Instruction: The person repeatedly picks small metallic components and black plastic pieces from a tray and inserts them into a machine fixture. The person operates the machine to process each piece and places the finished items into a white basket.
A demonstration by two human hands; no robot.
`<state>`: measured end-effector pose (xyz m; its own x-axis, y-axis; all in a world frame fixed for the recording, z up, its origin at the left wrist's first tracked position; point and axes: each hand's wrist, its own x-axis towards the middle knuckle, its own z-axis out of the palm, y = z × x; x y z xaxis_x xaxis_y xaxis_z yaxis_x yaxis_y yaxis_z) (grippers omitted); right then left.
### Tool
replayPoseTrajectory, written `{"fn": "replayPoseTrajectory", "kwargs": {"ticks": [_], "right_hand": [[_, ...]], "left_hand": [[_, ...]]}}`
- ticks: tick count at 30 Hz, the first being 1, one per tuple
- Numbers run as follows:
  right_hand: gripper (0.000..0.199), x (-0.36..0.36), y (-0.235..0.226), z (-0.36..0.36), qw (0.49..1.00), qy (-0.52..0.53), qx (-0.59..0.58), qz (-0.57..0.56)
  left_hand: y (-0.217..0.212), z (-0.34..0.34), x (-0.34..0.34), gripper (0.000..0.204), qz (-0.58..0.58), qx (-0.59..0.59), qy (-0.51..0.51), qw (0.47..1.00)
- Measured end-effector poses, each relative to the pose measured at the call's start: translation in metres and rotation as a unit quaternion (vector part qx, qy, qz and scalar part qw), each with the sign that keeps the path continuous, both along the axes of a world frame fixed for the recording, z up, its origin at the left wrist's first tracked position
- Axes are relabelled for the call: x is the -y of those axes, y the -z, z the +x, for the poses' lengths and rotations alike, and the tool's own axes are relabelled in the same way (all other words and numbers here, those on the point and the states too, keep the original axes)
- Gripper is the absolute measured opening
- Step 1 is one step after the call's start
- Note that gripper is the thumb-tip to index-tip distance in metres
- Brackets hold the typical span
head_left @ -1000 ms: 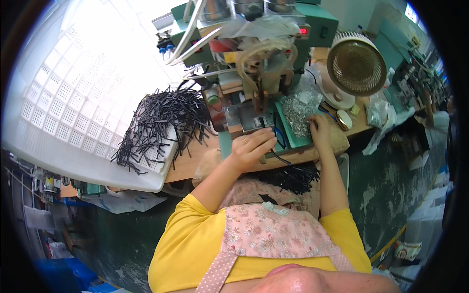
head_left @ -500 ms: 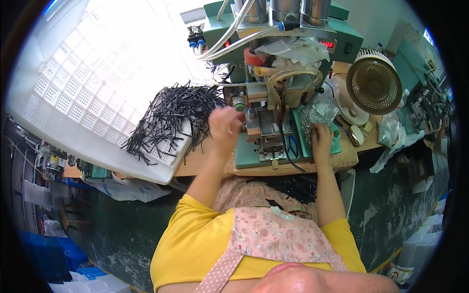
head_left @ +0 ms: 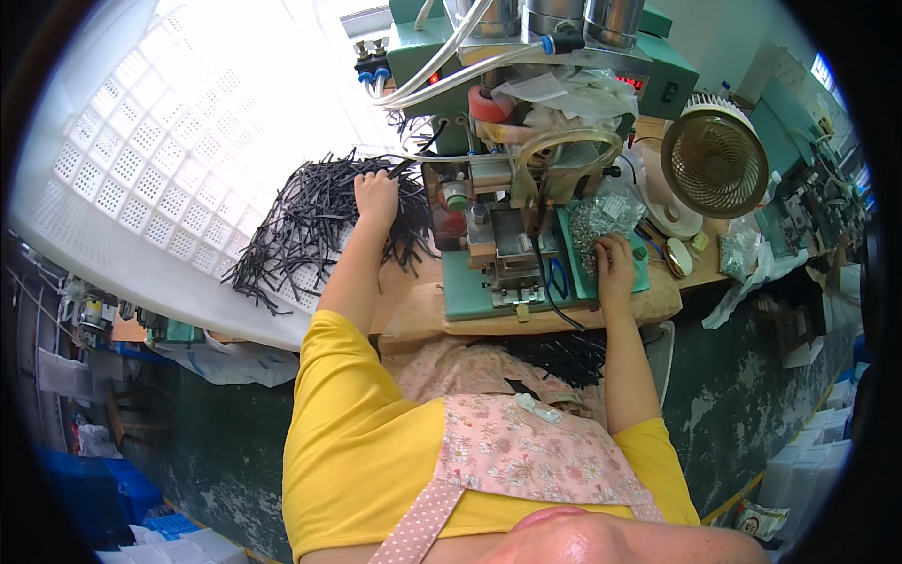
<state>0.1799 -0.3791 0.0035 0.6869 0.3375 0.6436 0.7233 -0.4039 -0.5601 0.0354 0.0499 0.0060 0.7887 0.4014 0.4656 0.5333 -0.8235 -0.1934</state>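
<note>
My left hand [head_left: 378,195] is in the heap of black strips [head_left: 324,202], its fingers closed on some of them at the heap's far right side. Which strips it grips is partly hidden by the fingers. At the green tray's small shiny metal pieces [head_left: 587,230], my right hand [head_left: 614,273] has its fingertips drawn together; whatever lies between them is too small to make out. Between my hands stands a green bench press [head_left: 460,291] with a metal fixture [head_left: 512,246] and a black cable running down its front.
A white perforated basket [head_left: 122,202] leans at the left, beside the strips. A fan [head_left: 714,164] stands right of the press, near a computer mouse [head_left: 678,257] and a bag of metal pieces [head_left: 742,254]. More black strips [head_left: 564,359] lie below the table edge.
My left hand has moved from beside the press fixture leftward and away from me, into the black strips. My right hand has stayed at the metal pieces. The view has shifted slightly.
</note>
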Motion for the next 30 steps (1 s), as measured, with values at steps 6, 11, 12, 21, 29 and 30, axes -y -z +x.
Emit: {"fn": "replayPoseTrajectory", "kwargs": {"ticks": [6, 11, 12, 21, 29, 30], "right_hand": [[0.009, -0.001, -0.003, 0.004, 0.998, -0.017, 0.051, -0.012], [0.008, -0.004, -0.009, -0.006, 1.0, -0.012, 0.001, -0.017], [0.008, -0.006, -0.012, -0.011, 0.999, -0.015, -0.042, -0.003], [0.012, -0.039, -0.08, -0.043, 0.961, -0.153, -0.202, 0.108], [0.016, -0.055, -0.103, -0.06, 0.947, -0.209, -0.221, 0.103], [0.015, -0.057, -0.102, -0.062, 0.951, -0.212, -0.204, 0.096]], "left_hand": [[-0.005, -0.042, 0.01, 0.012, 0.025, 0.058, 0.021, 0.998], [-0.014, -0.074, 0.033, 0.009, 0.063, 0.168, 0.038, 0.983], [-0.017, -0.079, 0.039, 0.009, 0.075, 0.213, 0.057, 0.973], [-0.069, -0.089, 0.126, 0.023, -0.427, 0.462, 0.133, 0.766], [-0.136, -0.066, 0.215, 0.025, -0.485, 0.49, 0.311, 0.654], [-0.142, -0.063, 0.217, 0.024, -0.524, 0.453, 0.306, 0.653]]}}
